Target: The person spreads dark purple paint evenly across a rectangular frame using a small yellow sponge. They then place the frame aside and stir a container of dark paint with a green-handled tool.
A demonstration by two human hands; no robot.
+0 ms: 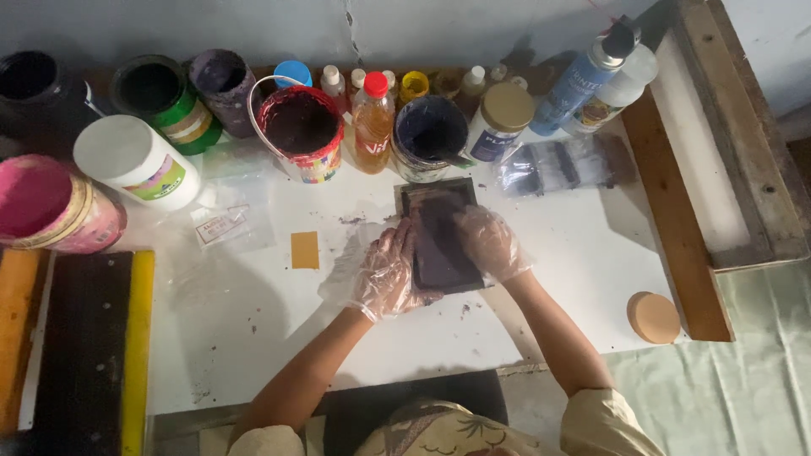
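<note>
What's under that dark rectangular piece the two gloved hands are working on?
The dark rectangular piece lies flat on the white tabletop, which shows all around it with dark specks. The left hand and right hand press its sides. Anything directly beneath it is covered.

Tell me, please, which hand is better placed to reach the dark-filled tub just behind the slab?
Probably the right hand: it rests on the dark slab's upper right edge, nearer the tub. The left hand sits lower, along its left side.

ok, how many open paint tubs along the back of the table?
5: black tub far left, green-labelled tub, purple tub, red tub, and dark blue tub in the centre. Bottles may hide more.
</note>
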